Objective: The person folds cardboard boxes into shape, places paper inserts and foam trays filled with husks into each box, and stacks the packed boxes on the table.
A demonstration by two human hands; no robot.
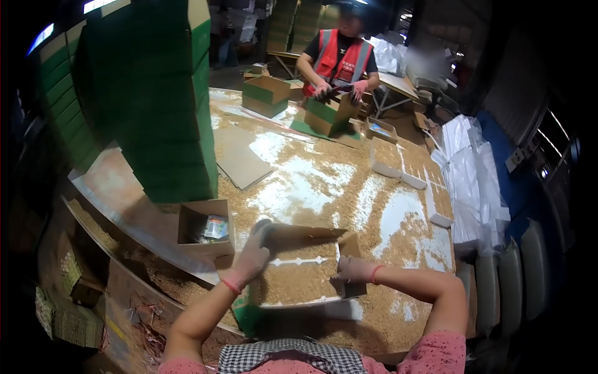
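Note:
In front of me sits an open cardboard box [296, 288] with raised flaps, filled with tan granules like wood shavings and crossed by white strips. My left hand [252, 254], in a pale glove with a dark patch at the fingertips, grips the box's far-left corner by the flap. At the right side, my right hand [358, 270], gloved too, has its fingers closed over the box's edge beside the brown right flap [352, 246]. The fingertips of that hand are partly hidden. Green printing [246, 315] shows on the box's near-left side.
A small carton [205, 246] holding a printed packet stands left, before a tall stack of green cartons [168, 106]. Flat cardboard [243, 159] lies on the granule-strewn table [293, 187]. Granule-filled white trays [411, 165] line the right. Across, a person [342, 59] handles another box [327, 115].

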